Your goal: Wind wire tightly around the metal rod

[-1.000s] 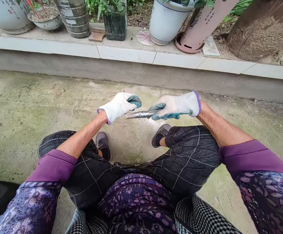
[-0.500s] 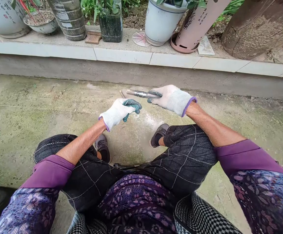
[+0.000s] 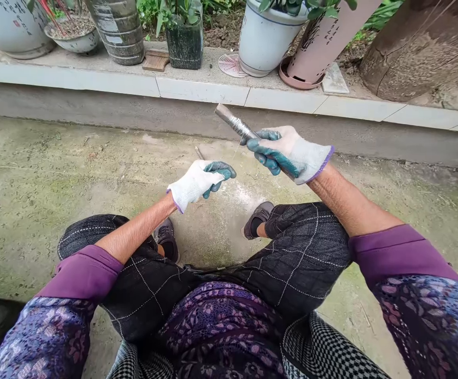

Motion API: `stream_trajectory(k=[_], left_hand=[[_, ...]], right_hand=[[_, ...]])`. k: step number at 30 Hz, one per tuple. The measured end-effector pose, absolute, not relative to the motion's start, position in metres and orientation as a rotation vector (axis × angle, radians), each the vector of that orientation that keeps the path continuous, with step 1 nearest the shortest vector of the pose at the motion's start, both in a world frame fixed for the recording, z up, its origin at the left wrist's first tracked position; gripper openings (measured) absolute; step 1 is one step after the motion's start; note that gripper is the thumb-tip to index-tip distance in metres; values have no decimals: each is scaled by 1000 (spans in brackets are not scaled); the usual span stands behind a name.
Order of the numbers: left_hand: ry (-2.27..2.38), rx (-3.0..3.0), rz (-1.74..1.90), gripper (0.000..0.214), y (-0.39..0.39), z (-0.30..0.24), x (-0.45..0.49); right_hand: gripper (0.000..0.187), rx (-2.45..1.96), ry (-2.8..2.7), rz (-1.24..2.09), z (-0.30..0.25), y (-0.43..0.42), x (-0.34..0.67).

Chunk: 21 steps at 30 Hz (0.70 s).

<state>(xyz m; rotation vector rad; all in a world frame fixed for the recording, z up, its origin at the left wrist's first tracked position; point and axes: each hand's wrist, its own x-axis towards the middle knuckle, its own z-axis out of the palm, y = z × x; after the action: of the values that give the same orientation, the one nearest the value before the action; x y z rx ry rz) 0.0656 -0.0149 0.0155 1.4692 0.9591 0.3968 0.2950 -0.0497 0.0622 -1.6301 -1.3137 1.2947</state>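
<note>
The right hand's (image 3: 288, 152) grip is closed around the lower end of a metal rod (image 3: 235, 122), gloved fingers wrapped over it and palm turned toward the camera. The rod slants up and to the left from the fist, its free end in front of the ledge (image 3: 205, 89). Fine wire is wound about its middle, and a thin strand (image 3: 237, 148) hangs from it. The forearm reaches forward over the right knee. The left hand's (image 3: 199, 179) grip is curled shut, fingertips together, lower and to the left, apart from the rod; whether it pinches anything cannot be told. Pots (image 3: 266, 39) stand on the ledge.
</note>
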Motion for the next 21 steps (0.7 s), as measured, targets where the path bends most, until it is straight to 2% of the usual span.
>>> stream_trajectory(k=[7, 13, 18, 21], left_hand=[[920, 1426, 358, 23, -20, 13, 61], [1106, 1520, 378, 20, -1, 10, 55], [1039, 1682, 400, 21, 5, 9, 59], [1052, 1691, 405, 23, 4, 11, 63]], right_hand=[[45, -1701, -1349, 1280, 62, -41, 306], [48, -1549, -1652, 1670, 69, -56, 302], [39, -1619, -1977, 1771, 61, -62, 289], [22, -1685, -2081, 1572, 54, -62, 280]])
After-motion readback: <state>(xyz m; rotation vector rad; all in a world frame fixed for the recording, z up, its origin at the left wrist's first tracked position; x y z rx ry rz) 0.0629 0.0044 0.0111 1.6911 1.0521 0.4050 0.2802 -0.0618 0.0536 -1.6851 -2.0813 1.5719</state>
